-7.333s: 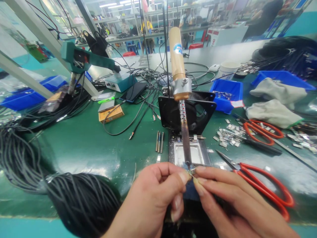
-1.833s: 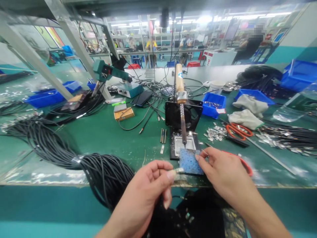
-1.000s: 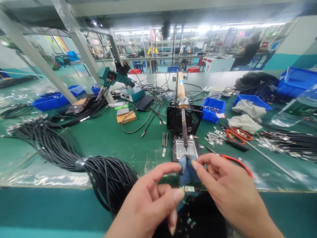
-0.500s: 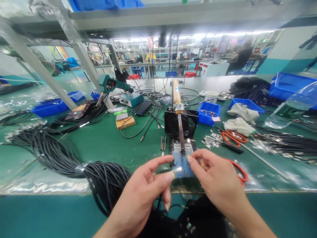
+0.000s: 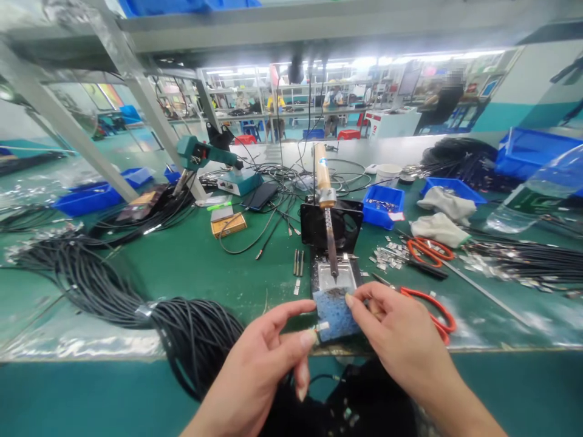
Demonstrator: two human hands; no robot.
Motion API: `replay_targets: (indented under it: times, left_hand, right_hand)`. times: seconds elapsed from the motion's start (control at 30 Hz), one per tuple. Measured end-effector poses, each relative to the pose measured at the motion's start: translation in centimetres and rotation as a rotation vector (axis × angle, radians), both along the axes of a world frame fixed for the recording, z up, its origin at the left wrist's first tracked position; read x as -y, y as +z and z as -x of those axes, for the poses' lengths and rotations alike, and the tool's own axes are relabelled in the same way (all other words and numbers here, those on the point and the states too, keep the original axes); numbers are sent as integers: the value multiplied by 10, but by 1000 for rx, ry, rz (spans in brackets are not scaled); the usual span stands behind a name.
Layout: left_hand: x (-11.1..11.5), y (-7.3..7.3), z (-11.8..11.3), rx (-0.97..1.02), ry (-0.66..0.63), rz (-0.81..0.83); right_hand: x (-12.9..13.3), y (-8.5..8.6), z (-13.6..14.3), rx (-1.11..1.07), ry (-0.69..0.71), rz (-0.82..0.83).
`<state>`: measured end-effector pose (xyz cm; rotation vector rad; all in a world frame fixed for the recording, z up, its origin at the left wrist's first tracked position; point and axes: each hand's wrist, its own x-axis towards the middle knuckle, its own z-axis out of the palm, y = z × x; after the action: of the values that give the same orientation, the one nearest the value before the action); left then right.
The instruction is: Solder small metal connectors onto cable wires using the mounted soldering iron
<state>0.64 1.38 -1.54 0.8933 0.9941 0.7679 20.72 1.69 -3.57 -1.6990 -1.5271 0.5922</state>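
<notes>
A blue sponge, dark along its far edge, is held in front of the soldering iron. My right hand is closed, its thumb and fingers pinching the sponge's right edge. By the sponge's left side, my left hand pinches a small metal-ended connector, and its index fingertip reaches the sponge edge. The iron, with a wooden handle, points down in its stand. Its tip is over a shallow metal tray, just beyond the sponge. A black fan stands behind the iron.
A thick bundle of black cables lies at the left. To the right are red-handled pliers, orange-handled scissors, loose metal connectors, gloves and a blue bin. A metal shelf beam crosses overhead.
The sponge has come down and toward me, away from the iron's tip, showing more of its surface and the tray. My right hand has moved slightly with it.
</notes>
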Motion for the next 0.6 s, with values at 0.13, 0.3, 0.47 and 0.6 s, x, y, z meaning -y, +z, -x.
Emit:
replay_targets:
  times: [0.13,0.3,0.47,0.6]
  left_hand:
    - [-2,5,1,-16,32,-44]
    - [0,11,4,-16,-29,-60]
    - [-2,14,3,-58,28,-66]
    - [-1,15,0,-95,19,-68]
  right_hand:
    - [1,4,3,6,-14,-16]
    - [9,13,7,32,-4,-45]
    - [3,15,10,23,-15,-57]
    - [1,6,-1,27,-30,-35]
